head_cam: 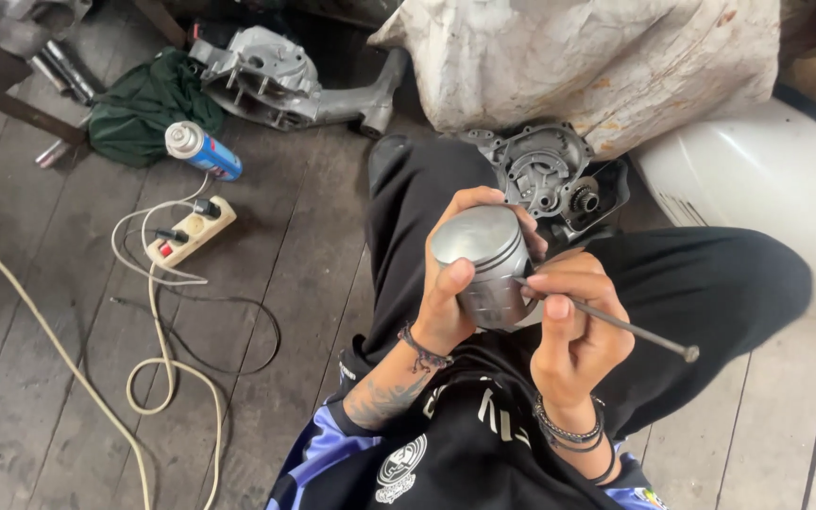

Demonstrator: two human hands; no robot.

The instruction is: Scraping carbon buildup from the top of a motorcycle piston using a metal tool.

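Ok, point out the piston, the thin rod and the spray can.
piston [476, 238]: head view, on its flat crown.
thin rod [635, 331]: head view, mid-shaft beyond the right hand.
spray can [208, 154]: head view, on its blue body.

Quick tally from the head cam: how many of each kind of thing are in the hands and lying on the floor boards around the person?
Piston, in the left hand: 1
Thin metal rod, in the right hand: 1
Engine casings: 2
Spray can: 1
Power strip: 1
Green cloth: 1
Total: 7
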